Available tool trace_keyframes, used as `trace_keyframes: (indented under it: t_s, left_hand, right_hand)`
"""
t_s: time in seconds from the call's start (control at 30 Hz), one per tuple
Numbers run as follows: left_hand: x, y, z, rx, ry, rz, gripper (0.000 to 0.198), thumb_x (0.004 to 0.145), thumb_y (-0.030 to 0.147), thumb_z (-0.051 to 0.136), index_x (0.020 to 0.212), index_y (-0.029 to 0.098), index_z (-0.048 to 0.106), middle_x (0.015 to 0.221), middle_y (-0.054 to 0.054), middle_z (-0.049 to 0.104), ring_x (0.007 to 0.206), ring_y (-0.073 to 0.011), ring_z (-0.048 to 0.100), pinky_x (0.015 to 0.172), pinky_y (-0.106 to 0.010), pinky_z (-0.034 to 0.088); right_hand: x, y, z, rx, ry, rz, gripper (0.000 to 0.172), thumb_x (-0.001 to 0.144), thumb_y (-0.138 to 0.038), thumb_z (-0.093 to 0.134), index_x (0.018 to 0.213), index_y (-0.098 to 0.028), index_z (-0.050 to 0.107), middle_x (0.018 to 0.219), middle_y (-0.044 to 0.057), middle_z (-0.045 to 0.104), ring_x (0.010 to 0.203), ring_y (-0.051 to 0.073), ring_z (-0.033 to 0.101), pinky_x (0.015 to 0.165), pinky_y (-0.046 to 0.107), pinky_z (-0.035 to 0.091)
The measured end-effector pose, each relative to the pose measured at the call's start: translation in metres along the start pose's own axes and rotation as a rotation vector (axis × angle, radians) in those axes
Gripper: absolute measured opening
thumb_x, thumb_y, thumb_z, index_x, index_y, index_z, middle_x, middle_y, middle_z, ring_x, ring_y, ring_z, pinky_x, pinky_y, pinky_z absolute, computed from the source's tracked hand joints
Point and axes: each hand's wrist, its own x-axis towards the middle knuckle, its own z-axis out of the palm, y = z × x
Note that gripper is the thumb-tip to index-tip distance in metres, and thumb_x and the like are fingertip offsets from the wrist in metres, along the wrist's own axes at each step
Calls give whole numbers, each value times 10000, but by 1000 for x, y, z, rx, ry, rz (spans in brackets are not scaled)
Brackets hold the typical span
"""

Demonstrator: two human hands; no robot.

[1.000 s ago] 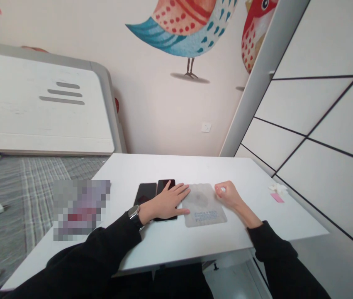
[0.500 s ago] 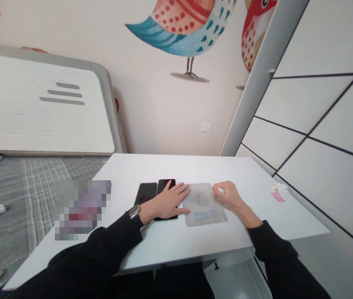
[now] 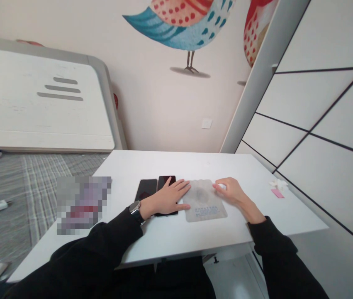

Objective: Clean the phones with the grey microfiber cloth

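My left hand (image 3: 168,198) lies flat with its fingers spread across a dark phone (image 3: 167,179). Its fingertips touch the left edge of a greyish translucent pouch (image 3: 205,199) with blue print near the bottom. A second dark phone (image 3: 145,187) lies partly behind my left wrist. At the pouch's upper right edge, my right hand (image 3: 230,191) is closed with a small white thing (image 3: 222,186) showing between its fingers. What that white thing is, I cannot make out.
Everything rests on a white table (image 3: 182,241). A blurred-out purplish item (image 3: 84,203) lies at the table's left. Crumpled white tissue (image 3: 278,184) and a pink slip (image 3: 277,193) lie at the right, near white panels (image 3: 334,178). A grey plaid bed surface (image 3: 11,187) adjoins on the left.
The whole scene sits slightly higher as the camera has tipped down a little. Both hands stay almost in place, with only a slight shift in the right hand's fingers.
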Motion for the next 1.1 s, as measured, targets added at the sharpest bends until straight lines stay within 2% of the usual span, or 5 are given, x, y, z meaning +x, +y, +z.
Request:
trace_keyframes:
  t_s: [0.37, 0.67, 0.8, 0.97, 1.1]
  left_hand:
    - [0, 1, -1, -7, -8, -10, 828, 1013, 746, 390, 1648, 228, 275, 1723, -161, 250, 1600, -378, 219, 1262, -666, 77]
    - [3, 13, -4, -19, 87, 62, 717, 1077, 673, 211, 1641, 238, 290, 1756, -98, 151, 1635, -285, 109, 1300, -571, 36]
    - [9, 32, 5, -29, 22, 150, 755, 1060, 705, 268, 1655, 240, 259, 1734, -103, 225, 1616, -265, 208, 1302, -512, 115]
    - [10, 37, 12, -36, -22, 163, 815, 1042, 730, 312, 1661, 207, 228, 1720, -127, 236, 1593, -285, 273, 1279, -523, 216]
    - [1, 42, -3, 0, -6, 134, 790, 1040, 710, 373, 1652, 224, 257, 1723, -94, 230, 1594, -263, 270, 1289, -519, 235]
  right_hand:
    - [-2, 10, 10, 149, 27, 0, 369, 1002, -430, 676, 1267, -174, 663, 1307, 62, 660, 1103, 286, 676, 919, 448, 599]
    - [16, 63, -15, 305, 478, 276, 379, 1014, -404, 669, 1324, -190, 620, 1323, 98, 646, 1107, 247, 678, 931, 465, 595]
    - [25, 82, -8, 349, 633, 415, 387, 1012, -403, 673, 1329, -188, 617, 1326, 99, 644, 1113, 251, 677, 933, 470, 594]
    - [26, 86, 2, 359, 696, 508, 383, 1012, -401, 674, 1324, -186, 619, 1317, 98, 649, 1102, 247, 680, 926, 465, 598]
    - [19, 74, -3, 290, 775, 549, 388, 1008, -397, 680, 1328, -187, 617, 1326, 99, 644, 1111, 251, 677, 931, 469, 596]
